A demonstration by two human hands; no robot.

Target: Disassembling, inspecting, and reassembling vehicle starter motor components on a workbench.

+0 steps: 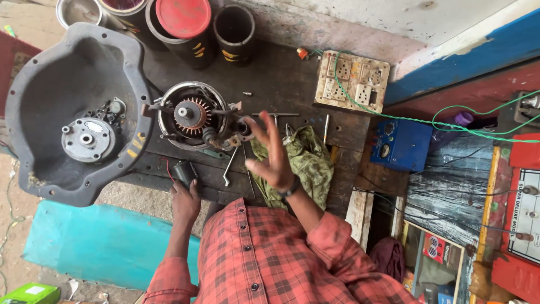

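My left hand [185, 201] rests at the near edge of the dark wooden bench [281, 79], its fingers closed on a small black cylinder [183, 171] with a red wire. My right hand [271, 153], with a dark band on the wrist, is lifted above the bench. Its fingers are spread and it holds nothing. It hovers just right of a round motor [194, 115] with an exposed copper commutator, and over a crumpled green cloth [306, 166]. A small wrench [229, 167] lies between my hands.
A large grey cast housing [39, 101] with a round hub inside fills the left. Dark cans [233, 31], one with a red lid, stand at the back. A T-handle tool [275, 115], a socket board [351, 81] with green wire and a blue box [400, 145] lie right.
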